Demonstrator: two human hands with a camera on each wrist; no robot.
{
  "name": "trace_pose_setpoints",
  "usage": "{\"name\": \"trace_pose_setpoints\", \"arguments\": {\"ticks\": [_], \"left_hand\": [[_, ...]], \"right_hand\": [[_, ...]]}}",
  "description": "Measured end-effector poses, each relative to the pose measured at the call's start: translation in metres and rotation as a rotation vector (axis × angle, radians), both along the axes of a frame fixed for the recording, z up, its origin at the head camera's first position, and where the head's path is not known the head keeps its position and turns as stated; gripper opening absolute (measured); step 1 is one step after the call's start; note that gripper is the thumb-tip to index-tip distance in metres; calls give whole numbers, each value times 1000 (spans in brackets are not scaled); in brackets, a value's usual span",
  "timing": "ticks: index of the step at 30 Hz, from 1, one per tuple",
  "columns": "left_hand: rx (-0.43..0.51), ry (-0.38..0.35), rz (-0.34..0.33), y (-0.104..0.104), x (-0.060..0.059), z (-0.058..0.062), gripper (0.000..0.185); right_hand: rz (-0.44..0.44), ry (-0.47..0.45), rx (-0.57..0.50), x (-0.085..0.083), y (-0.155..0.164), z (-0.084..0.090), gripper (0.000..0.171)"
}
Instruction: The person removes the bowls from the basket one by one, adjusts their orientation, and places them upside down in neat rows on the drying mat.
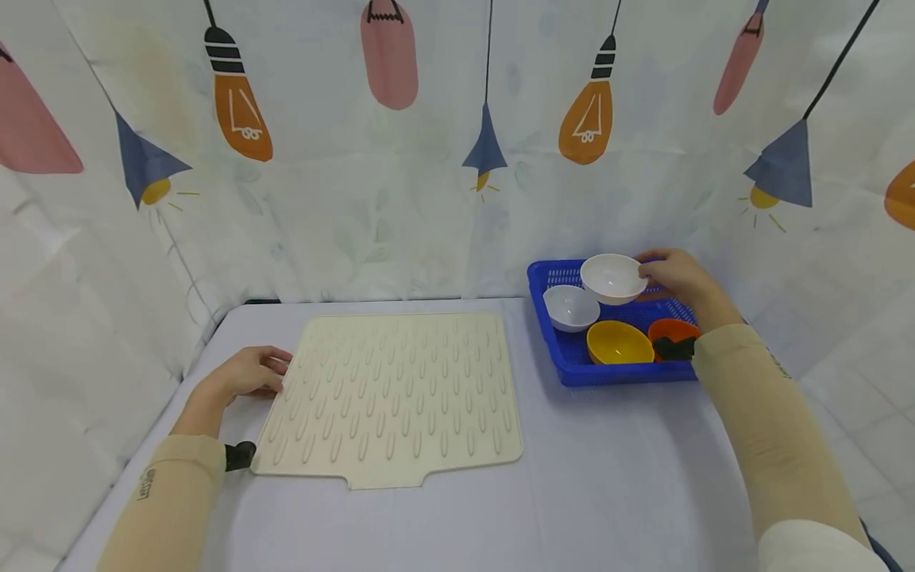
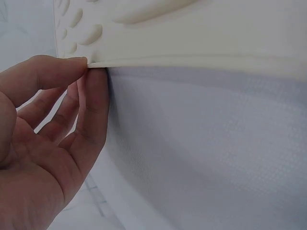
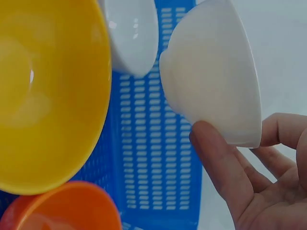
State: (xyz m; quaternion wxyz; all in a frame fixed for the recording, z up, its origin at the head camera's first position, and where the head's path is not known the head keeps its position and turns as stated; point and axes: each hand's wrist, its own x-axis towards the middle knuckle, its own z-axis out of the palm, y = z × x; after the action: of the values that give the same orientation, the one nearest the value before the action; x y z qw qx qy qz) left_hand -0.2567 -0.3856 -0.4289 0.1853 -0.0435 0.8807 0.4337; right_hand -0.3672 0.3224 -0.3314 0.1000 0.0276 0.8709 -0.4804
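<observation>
My left hand (image 1: 250, 372) is at the left edge of a cream ridged mat (image 1: 389, 397) on the table. In the left wrist view, thumb and fingertips pinch the thin rim of that mat (image 2: 192, 38). Over the far side of a blue plastic basket (image 1: 582, 373), my right hand (image 1: 675, 278) grips a white bowl (image 1: 613, 276) by its rim, slightly tilted. The right wrist view shows the thumb against the outer wall of this bowl (image 3: 211, 72). Inside the basket sit a smaller white bowl (image 1: 570, 308), a yellow bowl (image 1: 619, 343) and an orange bowl (image 1: 672, 329), partly hidden by the wrist strap.
A white cloth covers the table (image 1: 608, 477), with the basket at its back right. Behind hangs a white curtain (image 1: 422, 222) printed with lamps and bulbs. More white sheeting (image 1: 79, 334) closes off the left side.
</observation>
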Motion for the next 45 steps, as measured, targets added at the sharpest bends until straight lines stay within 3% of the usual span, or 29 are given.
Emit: {"name": "trace_pose_setpoints", "arguments": {"ticks": [7, 29, 37, 45], "left_hand": [[-3, 5, -5, 1, 0, -1, 66], [13, -5, 31, 4, -4, 1, 65], [-4, -40, 55, 6, -2, 4, 65], [-19, -28, 78, 6, -1, 1, 63]], "right_hand": [[21, -16, -51, 9, -19, 13, 57], [55, -21, -174, 17, -73, 24, 58], [112, -57, -238, 22, -87, 21, 57], [168, -60, -285, 26, -101, 18, 59]]}}
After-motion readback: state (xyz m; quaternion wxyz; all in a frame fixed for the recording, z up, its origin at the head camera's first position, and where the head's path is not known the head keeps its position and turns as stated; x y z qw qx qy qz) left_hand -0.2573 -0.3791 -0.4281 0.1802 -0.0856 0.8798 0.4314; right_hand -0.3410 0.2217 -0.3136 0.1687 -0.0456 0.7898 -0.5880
